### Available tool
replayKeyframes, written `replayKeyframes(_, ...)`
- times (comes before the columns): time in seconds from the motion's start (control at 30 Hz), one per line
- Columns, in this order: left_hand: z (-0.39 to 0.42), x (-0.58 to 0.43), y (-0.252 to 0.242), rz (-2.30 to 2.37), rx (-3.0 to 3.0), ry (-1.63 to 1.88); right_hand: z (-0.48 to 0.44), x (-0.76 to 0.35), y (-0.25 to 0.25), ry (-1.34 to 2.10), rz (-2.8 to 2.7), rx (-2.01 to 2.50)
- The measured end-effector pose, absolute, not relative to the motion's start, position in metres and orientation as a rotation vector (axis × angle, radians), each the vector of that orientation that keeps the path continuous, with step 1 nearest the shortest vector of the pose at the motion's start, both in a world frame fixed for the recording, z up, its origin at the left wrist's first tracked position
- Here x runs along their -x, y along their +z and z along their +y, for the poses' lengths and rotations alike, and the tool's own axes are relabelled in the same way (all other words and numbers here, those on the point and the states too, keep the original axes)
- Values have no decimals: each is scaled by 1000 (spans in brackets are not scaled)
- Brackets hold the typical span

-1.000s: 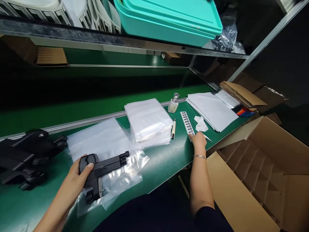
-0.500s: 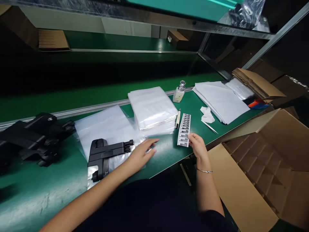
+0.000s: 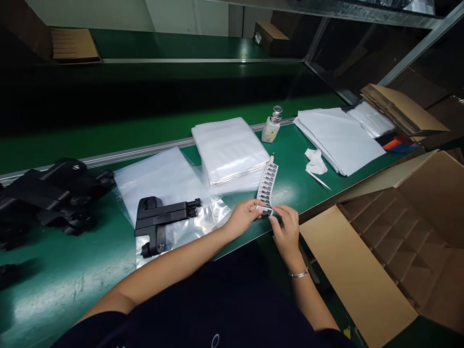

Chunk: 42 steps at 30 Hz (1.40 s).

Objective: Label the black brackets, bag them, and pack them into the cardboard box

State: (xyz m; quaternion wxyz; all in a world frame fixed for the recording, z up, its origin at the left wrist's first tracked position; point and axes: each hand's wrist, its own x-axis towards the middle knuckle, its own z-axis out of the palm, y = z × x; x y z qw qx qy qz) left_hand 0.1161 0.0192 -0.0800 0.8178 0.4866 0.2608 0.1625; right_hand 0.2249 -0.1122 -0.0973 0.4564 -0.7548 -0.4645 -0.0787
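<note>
A strip of barcode labels (image 3: 267, 182) is held up over the green bench. My left hand (image 3: 243, 217) pinches its near end from the left, and my right hand (image 3: 286, 227), with a bracelet on the wrist, pinches the same end from the right. A black plastic part (image 3: 159, 224) lies on a clear plastic bag (image 3: 163, 186) to the left of my hands, untouched. A stack of white bags (image 3: 230, 150) sits just behind the strip.
More black parts (image 3: 54, 193) are piled at the far left. A small pump bottle (image 3: 271, 126), a white cloth (image 3: 315, 162), tweezers (image 3: 319, 180) and a pile of white sheets (image 3: 339, 137) lie to the right. An open cardboard box with dividers (image 3: 391, 241) stands at the bench's right edge.
My left hand let go of the black part and came across to the label strip. My right hand picked the strip off the bench and brought it nearer. The view tilted down.
</note>
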Motion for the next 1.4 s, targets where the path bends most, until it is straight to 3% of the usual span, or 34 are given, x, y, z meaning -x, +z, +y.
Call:
replayKeyframes(0.17, 10, -124, -77, 570, -926, 334, -117, -218, -100, -585, -1369, 1961)
replayKeyframes(0.43, 8, -123, -76, 573, -985, 355, -116, -222, -101, -292, -1225, 1933)
replayKeyframes(0.7, 10, -122, -96, 512, -1166, 288, -123, -221, -87, -477, -1207, 1898)
replayKeyframes(0.87, 0, -95, -81, 382, -1685, 127, -120, -226, -86, -40, -980, 1792)
replayKeyframes(1.0, 38, -32, -51, 499, -2196, 66, -109, -233, -106, 391, -1020, 1801)
replayKeyframes(1.13, 113, 62, -47, 1015, -2418, 385, -102, -243, -112, 286, -835, 1913)
replayKeyframes(1.23, 139, 114, -65, 1099, -2396, 373, -84, -236, -100, 216, -858, 1811)
replayKeyframes(1.4, 99, 109, -91, 1142, -2169, 503, -27, -170, -73, 584, -1095, 1579)
